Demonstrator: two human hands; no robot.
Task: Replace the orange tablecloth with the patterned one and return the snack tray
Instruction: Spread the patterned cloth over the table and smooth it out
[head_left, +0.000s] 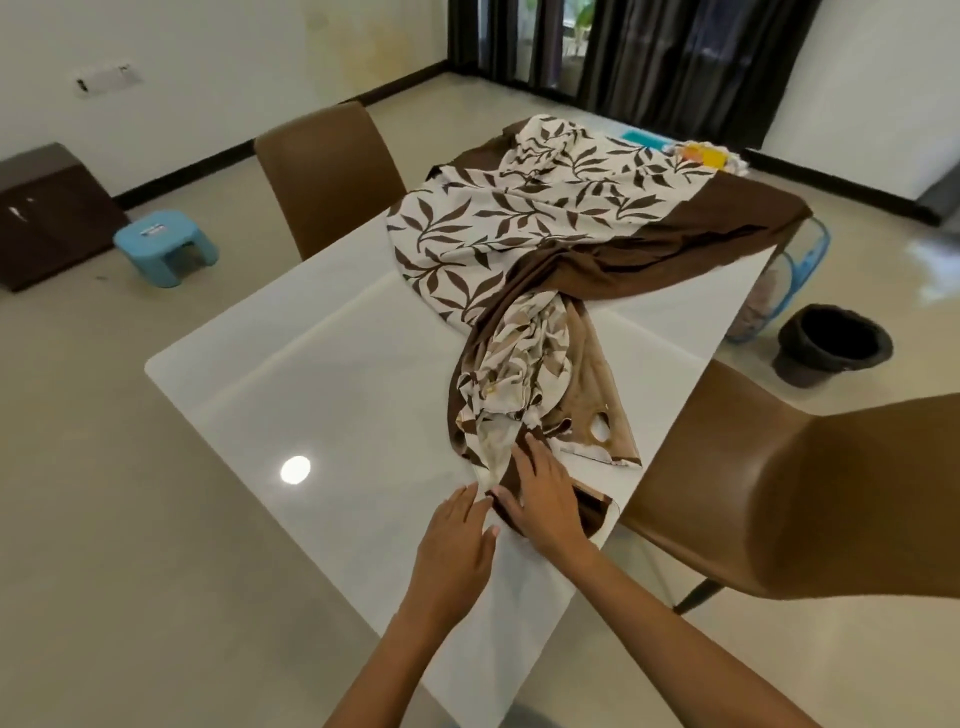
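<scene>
We have both hands down at the near corner of the white bench (311, 374). Our right hand (543, 499) lies flat, fingers spread, pressing on the brown-edged end of the patterned tablecloth (524, 228), not clenched around it. Our left hand (457, 540) sits just beside it, touching at the thumb, fingers extended along the cloth's pale edge; we cannot tell whether it pinches the fabric or merely rests there.

Ahead of our hands the cloth runs away in a bunched, twisted rope, then fans out over the far part of the bench, its leaf print showing and its brown border draped off the far right edge. Beyond it, at the far end, lies the snack tray (701, 155), only partly visible. A brown chair (779, 483) stands right of our right hand, another (327, 176) far off left.
</scene>
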